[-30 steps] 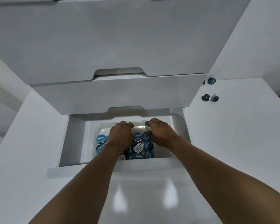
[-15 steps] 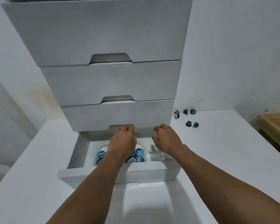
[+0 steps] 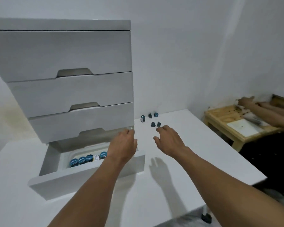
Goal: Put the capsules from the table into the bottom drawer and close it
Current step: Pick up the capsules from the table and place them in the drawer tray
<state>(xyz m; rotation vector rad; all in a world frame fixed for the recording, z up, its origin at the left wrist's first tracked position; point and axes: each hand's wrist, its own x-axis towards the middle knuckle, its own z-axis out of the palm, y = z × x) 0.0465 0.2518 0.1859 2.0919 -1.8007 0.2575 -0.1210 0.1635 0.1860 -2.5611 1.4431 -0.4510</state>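
Observation:
Several dark blue capsules (image 3: 151, 120) lie loose on the white table (image 3: 195, 153) just right of the white drawer unit (image 3: 69, 89). The bottom drawer (image 3: 82, 179) stands pulled out, and a clear tray inside it holds several blue-lidded capsules (image 3: 88, 158). My left hand (image 3: 124, 147) hovers over the drawer's right end with relaxed fingers and holds nothing. Over the table, a little short of the loose capsules, my right hand (image 3: 168, 139) is spread and empty.
The three upper drawers of the unit are closed. A low wooden table (image 3: 233, 118) stands to the right, beyond the white table's edge, with another person's hands (image 3: 252, 104) working over it. A white wall runs behind everything.
Both my hands have come out of the drawer and moved right, toward the loose capsules. The view has swung up and to the right.

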